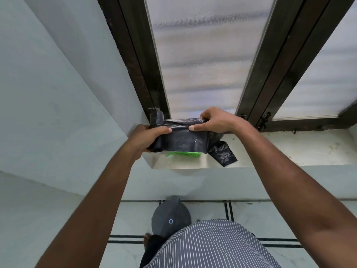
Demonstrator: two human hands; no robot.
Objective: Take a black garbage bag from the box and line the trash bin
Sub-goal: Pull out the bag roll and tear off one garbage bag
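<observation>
A roll of black garbage bags (183, 140) is held up in front of the window, above the sill. My left hand (148, 138) grips the rolled end on the left. My right hand (214, 120) pinches the unrolled sheet at its top edge, thumb on the front. A loose black end (222, 153) hangs down at the right. Under the roll a green box (183, 154) lies on the sill, mostly hidden. The grey lidded trash bin (170, 217) stands on the floor below, by my feet.
The white window sill (289, 149) runs to the right. Dark window frames (143, 60) with frosted panes rise behind it. A pale wall (48, 93) closes the left side. My striped shirt (212, 246) covers part of the tiled floor.
</observation>
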